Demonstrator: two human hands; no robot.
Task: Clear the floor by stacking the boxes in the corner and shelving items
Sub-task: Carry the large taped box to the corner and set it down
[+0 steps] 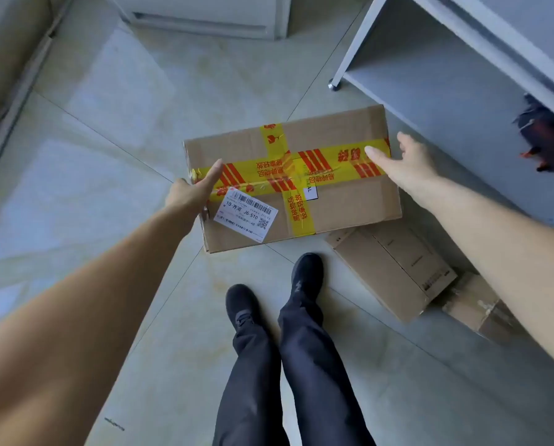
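A large cardboard box [343, 201] crossed with yellow and red tape and bearing a white shipping label is in front of me, just ahead of my shoes. My left hand [192, 191] grips its left end, thumb lying on the top. My right hand [407, 162] holds the right end, thumb on the tape and fingers over the far edge. The box's near right corner overlaps a smaller plain box [388, 272] lying on the floor. Whether the big box rests on the floor or is lifted I cannot tell.
A third, crumpled box [475, 307] lies behind my right forearm. A grey shelf unit [430, 75] stands at right with a dark red-and-black item [545, 136] on its low shelf. A white cabinet [205, 17] is ahead; beige furniture [5, 59] lines the left.
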